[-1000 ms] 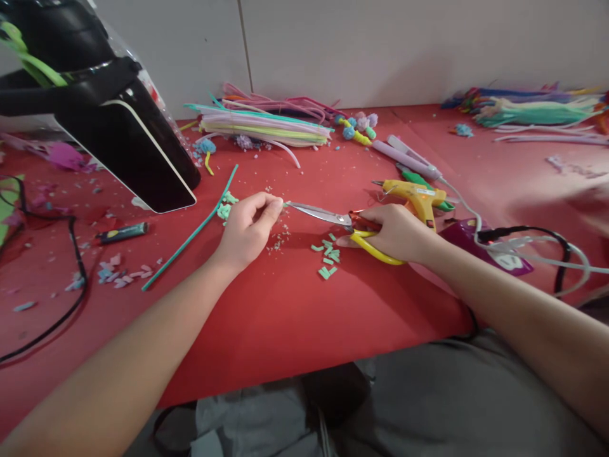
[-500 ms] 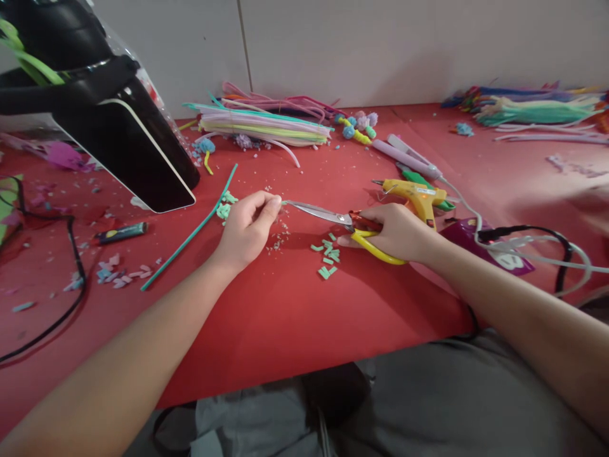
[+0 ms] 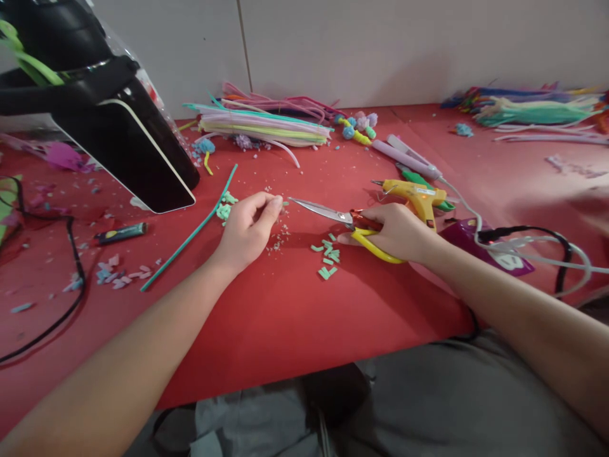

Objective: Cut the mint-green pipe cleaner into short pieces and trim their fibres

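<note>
My left hand pinches a tiny green pipe cleaner piece between thumb and forefinger. My right hand is closed around the yellow and red handles of the scissors. Their blades look nearly closed, and the tips stop just right of the green piece. Below the blades lie several short green pieces in a loose group. A pile of trimmed green bits sits left of my left hand, beside a long teal pipe cleaner. Fine fluff is scattered under my left fingertips.
A yellow glue gun and a lilac straightening iron lie to the right, with cords by a purple box. Pipe cleaner bundles lie along the wall. A tall black container stands at the left.
The scissors' tips have drawn slightly back to the right, away from the green piece at my left fingertips. My hands have otherwise barely moved.
</note>
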Action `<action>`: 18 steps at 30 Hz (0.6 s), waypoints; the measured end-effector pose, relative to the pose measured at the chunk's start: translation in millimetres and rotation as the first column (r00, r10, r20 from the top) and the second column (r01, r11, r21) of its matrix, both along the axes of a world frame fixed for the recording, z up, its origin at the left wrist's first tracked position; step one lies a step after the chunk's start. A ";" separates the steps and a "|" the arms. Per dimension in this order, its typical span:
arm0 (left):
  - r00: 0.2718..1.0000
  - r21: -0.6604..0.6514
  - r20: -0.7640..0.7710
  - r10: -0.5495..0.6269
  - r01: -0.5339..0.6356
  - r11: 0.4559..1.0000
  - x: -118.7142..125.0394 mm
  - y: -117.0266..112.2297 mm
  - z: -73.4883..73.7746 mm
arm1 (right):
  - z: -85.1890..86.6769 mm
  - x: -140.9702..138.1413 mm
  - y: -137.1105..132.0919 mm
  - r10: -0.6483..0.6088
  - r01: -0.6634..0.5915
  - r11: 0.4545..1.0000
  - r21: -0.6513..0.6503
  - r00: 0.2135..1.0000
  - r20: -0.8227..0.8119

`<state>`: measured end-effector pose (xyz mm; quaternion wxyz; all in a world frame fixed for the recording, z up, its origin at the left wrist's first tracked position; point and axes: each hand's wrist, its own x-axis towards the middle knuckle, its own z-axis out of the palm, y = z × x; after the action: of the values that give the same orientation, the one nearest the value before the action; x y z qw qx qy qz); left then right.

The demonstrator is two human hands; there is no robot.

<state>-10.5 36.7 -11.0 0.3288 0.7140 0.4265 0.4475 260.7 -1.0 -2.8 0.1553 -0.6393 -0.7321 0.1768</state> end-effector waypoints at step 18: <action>1.000 0.005 0.003 -0.012 0.012 1.000 1.0 -1.2 0.5 | 0.6 -0.6 -0.2 -0.013 0.014 1.000 -0.011 1.000 0.020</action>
<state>-9.5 35.6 -10.5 0.3303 0.7167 0.4204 0.4477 260.1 -1.2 -2.2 0.1456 -0.6469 -0.7282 0.1736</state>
